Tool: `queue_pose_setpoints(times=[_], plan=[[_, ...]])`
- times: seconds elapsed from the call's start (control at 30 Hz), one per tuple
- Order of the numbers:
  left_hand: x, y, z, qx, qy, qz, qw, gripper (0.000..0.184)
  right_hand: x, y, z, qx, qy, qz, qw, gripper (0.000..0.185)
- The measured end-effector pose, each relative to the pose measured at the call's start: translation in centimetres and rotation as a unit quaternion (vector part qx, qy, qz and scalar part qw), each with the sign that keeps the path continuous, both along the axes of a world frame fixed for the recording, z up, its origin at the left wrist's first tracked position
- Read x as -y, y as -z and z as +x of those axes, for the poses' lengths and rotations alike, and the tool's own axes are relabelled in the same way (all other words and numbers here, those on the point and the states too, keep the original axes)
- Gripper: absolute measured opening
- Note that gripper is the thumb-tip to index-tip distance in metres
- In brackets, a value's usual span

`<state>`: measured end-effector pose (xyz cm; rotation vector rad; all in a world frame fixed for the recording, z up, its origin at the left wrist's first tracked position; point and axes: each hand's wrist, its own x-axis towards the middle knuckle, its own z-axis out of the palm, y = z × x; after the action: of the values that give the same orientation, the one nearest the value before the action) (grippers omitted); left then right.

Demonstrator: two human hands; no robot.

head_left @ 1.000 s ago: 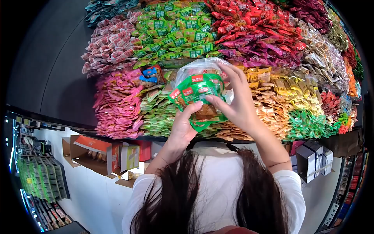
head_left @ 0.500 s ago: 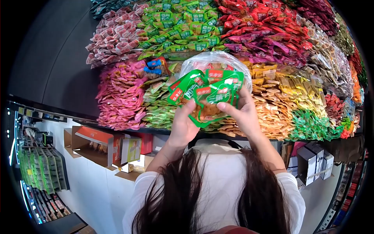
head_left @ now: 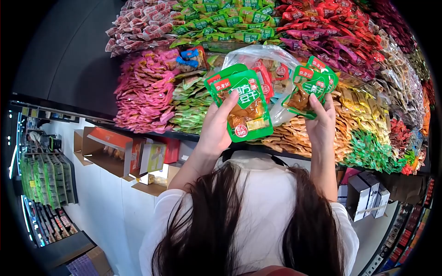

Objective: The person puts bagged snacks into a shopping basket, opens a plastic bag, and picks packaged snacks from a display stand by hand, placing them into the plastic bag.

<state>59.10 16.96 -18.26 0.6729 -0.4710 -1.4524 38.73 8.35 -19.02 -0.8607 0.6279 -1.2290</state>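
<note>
My left hand point(head_left: 216, 126) is closed on green snack packets point(head_left: 246, 108), the thumb pressed over the front one; at least two overlap there. In my right hand point(head_left: 320, 124) are more green snack packets point(head_left: 309, 87), fanned slightly and pinched between thumb and fingers. The two bunches are apart, with a clear plastic bag point(head_left: 264, 53) behind and between them. Red and other packets point(head_left: 281, 71) show inside the open bag. The bag rests on the packet display, its lower part partly hidden by the packets I hold.
Rows of packaged snacks surround the bag: pink packets point(head_left: 145, 94) at left, green ones point(head_left: 221, 23) behind, red ones point(head_left: 317, 23) at back right, orange ones point(head_left: 299, 133) in front. Open cardboard boxes point(head_left: 113, 149) stand lower left. White boxes point(head_left: 366, 195) are lower right.
My hands have moved apart, splitting the green packets into two bunches. The right one went right and up with its share. The bag's opening and contents now show more.
</note>
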Motion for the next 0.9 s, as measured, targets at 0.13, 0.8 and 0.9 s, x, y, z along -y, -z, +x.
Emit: queue_pose_setpoints(times=[0.13,0.8,0.9], plan=[[0.0,-0.3,-0.1,0.000,0.000,0.000,1.000,0.039,-0.3,-1.0,-0.1,0.022,-0.037,0.031,0.999,0.045],[0.5,-1.5,-0.4,-0.090,0.002,-0.028,0.996,0.046,-2.7,-0.9,3.5,-0.114,-0.124,-0.028,0.985,0.056],[0.8,-0.6,0.6,-0.107,-0.002,-0.020,0.994,0.047,-1.6,-0.8,3.6,-0.038,-0.076,0.003,0.996,0.057]])
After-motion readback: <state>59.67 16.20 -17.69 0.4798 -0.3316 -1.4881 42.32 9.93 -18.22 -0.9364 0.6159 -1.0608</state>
